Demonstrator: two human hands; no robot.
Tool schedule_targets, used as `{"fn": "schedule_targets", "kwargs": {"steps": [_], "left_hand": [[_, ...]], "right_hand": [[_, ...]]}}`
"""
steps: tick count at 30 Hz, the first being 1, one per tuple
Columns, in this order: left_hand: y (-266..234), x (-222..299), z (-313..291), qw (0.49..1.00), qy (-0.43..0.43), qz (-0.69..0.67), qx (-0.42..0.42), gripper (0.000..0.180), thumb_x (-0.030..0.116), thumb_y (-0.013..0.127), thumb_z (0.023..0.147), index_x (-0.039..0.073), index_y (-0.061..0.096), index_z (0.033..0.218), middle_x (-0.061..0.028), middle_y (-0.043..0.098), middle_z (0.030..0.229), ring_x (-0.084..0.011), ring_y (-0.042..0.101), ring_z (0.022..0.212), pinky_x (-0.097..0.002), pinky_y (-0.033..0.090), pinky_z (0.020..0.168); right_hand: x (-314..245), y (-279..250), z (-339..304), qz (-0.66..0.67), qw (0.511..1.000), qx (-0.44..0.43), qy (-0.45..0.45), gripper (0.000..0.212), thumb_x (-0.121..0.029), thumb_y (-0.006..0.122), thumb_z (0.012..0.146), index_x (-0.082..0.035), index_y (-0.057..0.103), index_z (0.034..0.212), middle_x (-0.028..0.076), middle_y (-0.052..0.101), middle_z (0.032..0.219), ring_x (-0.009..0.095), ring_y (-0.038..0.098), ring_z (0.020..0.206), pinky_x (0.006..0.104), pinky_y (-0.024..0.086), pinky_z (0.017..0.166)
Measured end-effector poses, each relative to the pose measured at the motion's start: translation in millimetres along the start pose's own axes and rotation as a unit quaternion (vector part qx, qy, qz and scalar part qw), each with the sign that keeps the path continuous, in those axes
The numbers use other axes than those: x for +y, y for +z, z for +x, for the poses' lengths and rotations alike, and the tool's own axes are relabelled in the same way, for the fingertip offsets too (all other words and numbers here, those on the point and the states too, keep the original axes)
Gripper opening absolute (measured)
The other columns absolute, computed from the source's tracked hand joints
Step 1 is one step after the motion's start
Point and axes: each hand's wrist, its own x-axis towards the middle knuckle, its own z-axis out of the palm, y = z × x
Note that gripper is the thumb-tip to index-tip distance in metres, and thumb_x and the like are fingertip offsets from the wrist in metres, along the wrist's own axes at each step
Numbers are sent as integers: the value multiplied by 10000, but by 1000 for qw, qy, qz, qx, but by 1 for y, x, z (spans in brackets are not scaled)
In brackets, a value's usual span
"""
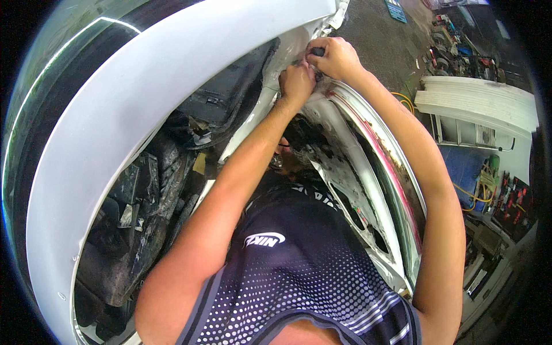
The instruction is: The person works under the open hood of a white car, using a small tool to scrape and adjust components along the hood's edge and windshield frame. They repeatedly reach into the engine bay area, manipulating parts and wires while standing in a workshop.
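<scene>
Both of my arms reach forward to a corner of a car's pale body frame (270,69), at the far end of the door opening. My left hand (297,83) is closed against the frame, its fingertips pinched together; what they hold is hidden. Close beside it, almost touching, my right hand (339,56) curls its fingers and thumb around a small dark piece (317,52). Its kind does not show. To the right of my body stands the open car door (368,155), with its inner panel bare and stained.
On the left curves the silver car roof (86,115), above a dark, cluttered cabin (132,230). White panels (477,103) lie stacked at the right. Tools and parts (460,52) crowd the back right. A yellow hose (404,101) and a blue case (395,10) are farther off.
</scene>
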Motion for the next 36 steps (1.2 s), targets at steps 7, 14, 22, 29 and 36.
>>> {"fn": "schedule_targets", "kwargs": {"steps": [7, 14, 22, 29, 36], "left_hand": [[-8, -6, 0, 999, 4, -26, -39, 201, 186, 621, 877, 4, 692, 829, -234, 687, 785, -478, 659, 723, -547, 529, 690], [-19, 8, 1, 996, -56, -61, -36, 175, 157, 642, 854, 4, 707, 908, -238, 702, 873, -468, 673, 842, -531, 528, 788], [-36, 15, -4, 978, -169, -67, -103, 165, 136, 625, 837, -6, 710, 841, -258, 699, 880, -454, 684, 878, -526, 535, 806], [4, 18, 12, 985, -88, -63, -137, 207, 134, 573, 872, -5, 727, 876, -259, 708, 939, -430, 694, 927, -525, 539, 827], [32, 4, 27, 989, 3, -34, -142, 234, 70, 506, 887, -38, 709, 934, -260, 704, 972, -430, 688, 929, -536, 539, 820]], "right_hand": [[9, 6, 7, -32, 998, 37, -48, 279, -367, 691, 796, -177, 774, 984, 168, 711, 764, 368, 710, 776, 465, 581, 761], [3, 5, 9, -22, 998, 32, -47, 282, -356, 677, 818, -148, 776, 981, 168, 692, 715, 374, 699, 740, 460, 577, 738], [4, 3, 8, -4, 999, 19, -28, 270, -341, 677, 813, -151, 775, 978, 188, 695, 753, 375, 700, 757, 453, 577, 751], [15, 17, 8, 3, 998, 42, -40, 251, -338, 679, 801, -152, 774, 941, 178, 691, 732, 373, 699, 742, 456, 576, 740], [13, 5, 15, -1, 999, 29, -43, 236, -328, 689, 801, -151, 773, 933, 168, 710, 781, 368, 704, 768, 454, 570, 747]]}}
